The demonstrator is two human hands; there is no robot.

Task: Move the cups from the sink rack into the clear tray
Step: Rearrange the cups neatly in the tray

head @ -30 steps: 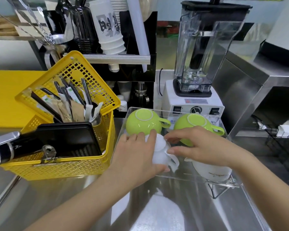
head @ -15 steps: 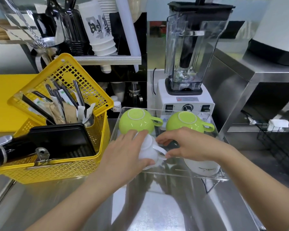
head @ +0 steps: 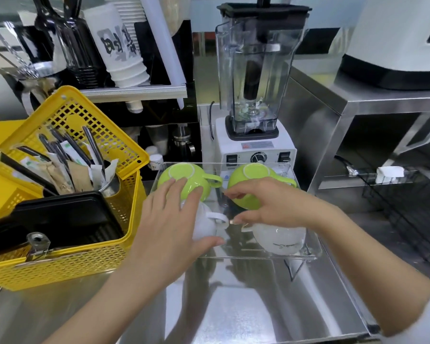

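Note:
A clear tray (head: 258,256) sits on the steel counter in front of the blender. At its back, two green cups (head: 184,175) (head: 256,172) stand upside down. One white cup (head: 206,227) rests at the tray's front left, its handle pointing right. My left hand (head: 169,224) lies over it with fingers spread, reaching onto the left green cup, thumb by the cup's front. A second white cup (head: 281,239) sits upside down at the front right, half hidden under my right hand (head: 273,207). That hand's finger and thumb are apart, near the first cup's handle.
A yellow mesh basket (head: 60,264) with cutlery and a black tray stands just left of the clear tray. The blender (head: 256,145) stands behind it. A steel shelf unit and a dark wire rack (head: 407,207) are at the right. Bare steel counter (head: 258,306) lies in front.
The white cup my left hand gripped has come down onto the tray's front left. My left fingers have straightened and spread. My right hand has drawn slightly back from the cup's handle.

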